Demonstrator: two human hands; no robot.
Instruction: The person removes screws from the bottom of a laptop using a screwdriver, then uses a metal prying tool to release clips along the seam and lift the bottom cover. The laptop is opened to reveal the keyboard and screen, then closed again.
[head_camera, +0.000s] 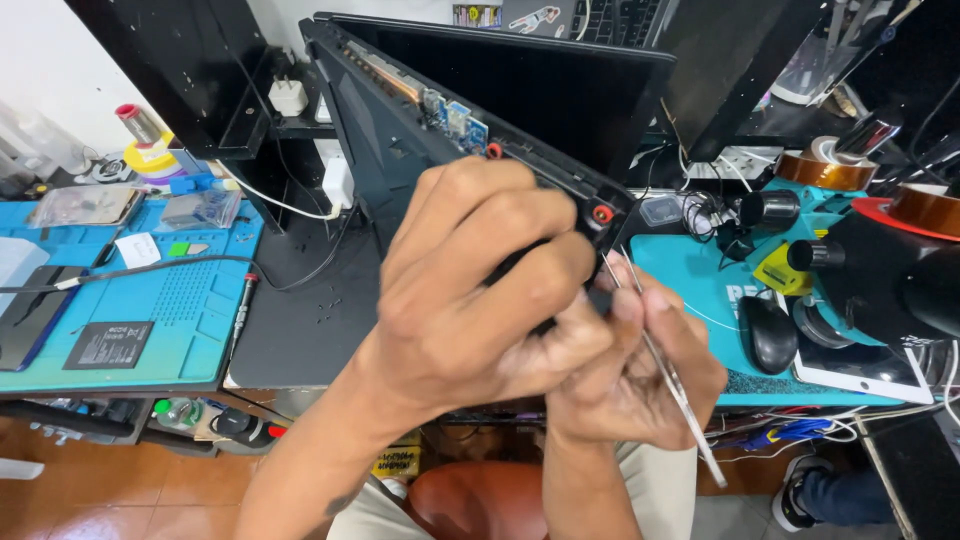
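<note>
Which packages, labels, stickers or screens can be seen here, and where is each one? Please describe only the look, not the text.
Laptop screen: dark, tilted up above the left hand.
Black label card: rectangular, lying on the blue mat at left.
Clear plastic bag: at the mat's back edge.
White paper slip: small, on the mat.
Yellow sticker: on the teal stand at right.
White tablet: flat, beside the black mouse.

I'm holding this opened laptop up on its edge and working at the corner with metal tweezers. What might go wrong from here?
1. The tweezers in the right hand work right beside the bare circuit board; a slip may scratch or short it.
2. The laptop is tilted in the air, held by the left hand alone; a loose grip might drop it onto the mouse.
</note>
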